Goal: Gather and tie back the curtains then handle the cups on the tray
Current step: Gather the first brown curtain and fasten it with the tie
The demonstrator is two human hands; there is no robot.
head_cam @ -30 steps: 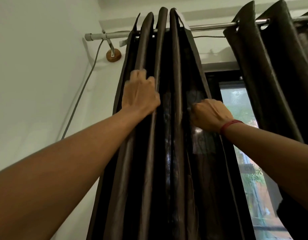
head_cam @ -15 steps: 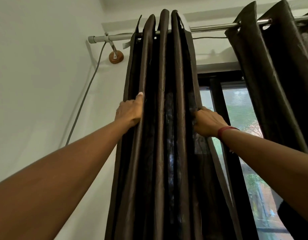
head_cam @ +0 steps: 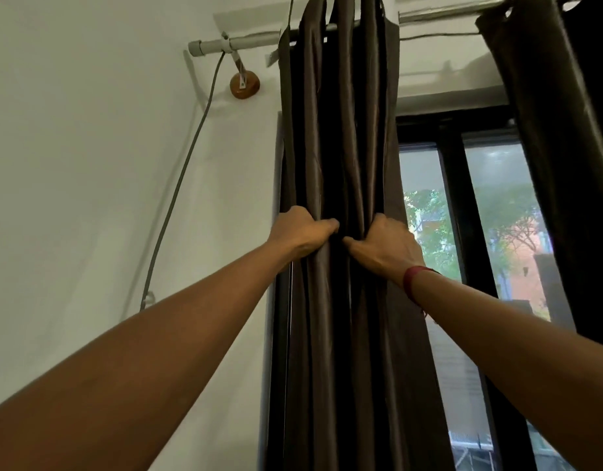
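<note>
The left curtain [head_cam: 340, 137] is dark brown and hangs bunched in tight folds from a metal rod [head_cam: 245, 42]. My left hand [head_cam: 301, 231] grips the folds from the left side, fingers curled into the cloth. My right hand [head_cam: 385, 246], with a red thread on its wrist, grips the same bundle from the right, thumb pointing left. The two hands nearly touch at mid-height. A second dark curtain [head_cam: 558, 130] hangs at the right edge. No cups or tray are in view.
A white wall fills the left, with a grey cable [head_cam: 177, 185] running down from the rod and a round wooden bracket [head_cam: 244, 85]. The window [head_cam: 480, 232] with a dark frame shows trees and a building outside.
Both hands have slid down the curtain and come together, squeezing the folds into a narrower bundle. More of the window is uncovered.
</note>
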